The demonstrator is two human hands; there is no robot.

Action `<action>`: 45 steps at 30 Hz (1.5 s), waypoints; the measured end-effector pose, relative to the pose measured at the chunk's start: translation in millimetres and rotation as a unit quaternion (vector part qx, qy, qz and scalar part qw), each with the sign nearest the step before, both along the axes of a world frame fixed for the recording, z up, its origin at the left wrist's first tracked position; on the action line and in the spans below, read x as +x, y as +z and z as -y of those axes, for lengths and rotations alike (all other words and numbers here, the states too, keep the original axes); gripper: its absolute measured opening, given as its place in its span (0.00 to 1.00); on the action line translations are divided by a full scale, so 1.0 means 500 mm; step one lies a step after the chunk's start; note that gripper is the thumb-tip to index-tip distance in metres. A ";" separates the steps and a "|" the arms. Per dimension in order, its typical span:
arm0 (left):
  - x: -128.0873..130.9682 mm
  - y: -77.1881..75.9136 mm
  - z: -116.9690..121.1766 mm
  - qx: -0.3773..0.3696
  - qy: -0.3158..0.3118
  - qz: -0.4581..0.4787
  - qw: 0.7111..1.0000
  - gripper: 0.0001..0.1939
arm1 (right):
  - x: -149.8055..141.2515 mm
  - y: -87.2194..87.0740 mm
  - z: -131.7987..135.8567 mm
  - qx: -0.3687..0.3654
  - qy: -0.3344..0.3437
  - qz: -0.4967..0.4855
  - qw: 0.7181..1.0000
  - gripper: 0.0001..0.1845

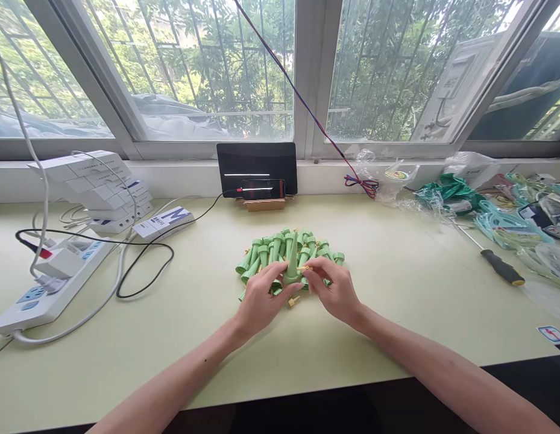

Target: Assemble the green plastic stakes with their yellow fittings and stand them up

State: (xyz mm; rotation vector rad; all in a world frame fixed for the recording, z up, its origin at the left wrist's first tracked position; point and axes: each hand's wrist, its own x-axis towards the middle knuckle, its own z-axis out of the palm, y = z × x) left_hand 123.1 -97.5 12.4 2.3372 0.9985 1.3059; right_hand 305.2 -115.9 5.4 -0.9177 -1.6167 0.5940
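While both wrists angle inward at the frame's center, the left hand (pixel 264 290) pinches an upright green cone (pixel 293 259) and the right hand (pixel 334 288) pinches a small yellow fitting (pixel 304 268) against its side.

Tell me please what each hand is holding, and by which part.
The left hand grips a green spike near its wide lower end, tip up. The right hand holds a small yellow piece in its fingertips; which end is unclear.
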 end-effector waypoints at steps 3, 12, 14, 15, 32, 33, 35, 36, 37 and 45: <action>-0.002 -0.001 -0.001 0.024 0.008 -0.017 1.000 0.11 | 0.000 0.000 0.000 -0.012 0.011 -0.010 1.000 0.10; -0.004 -0.009 -0.004 0.074 0.007 -0.059 0.995 0.11 | 0.004 0.004 0.000 -0.036 0.000 0.007 0.999 0.17; -0.003 -0.009 -0.005 0.090 0.005 -0.061 0.994 0.11 | 0.005 0.004 -0.001 -0.044 0.000 0.011 0.999 0.18; -0.002 -0.008 -0.006 0.096 0.002 -0.060 0.994 0.11 | 0.005 0.004 -0.001 -0.047 0.001 0.014 0.999 0.19; -0.002 -0.003 -0.009 0.121 -0.004 -0.070 0.990 0.08 | 0.009 0.002 -0.002 -0.023 0.006 0.072 0.997 0.16; -0.003 -0.003 -0.009 0.121 -0.005 -0.070 0.990 0.08 | 0.009 0.002 -0.002 -0.021 0.007 0.072 0.997 0.16; -0.003 -0.004 -0.009 0.121 -0.007 -0.069 0.990 0.08 | 0.009 0.001 -0.002 -0.018 0.008 0.073 0.997 0.15; -0.003 -0.005 -0.009 0.122 -0.008 -0.069 0.990 0.08 | 0.009 0.000 -0.002 -0.016 0.008 0.074 0.997 0.15; -0.003 -0.005 -0.009 0.123 -0.008 -0.069 0.990 0.09 | 0.010 0.000 -0.002 -0.015 0.010 0.075 0.997 0.14; -0.003 -0.005 -0.009 0.127 -0.005 -0.070 0.989 0.09 | 0.011 -0.001 -0.006 -0.007 0.004 0.069 0.998 0.11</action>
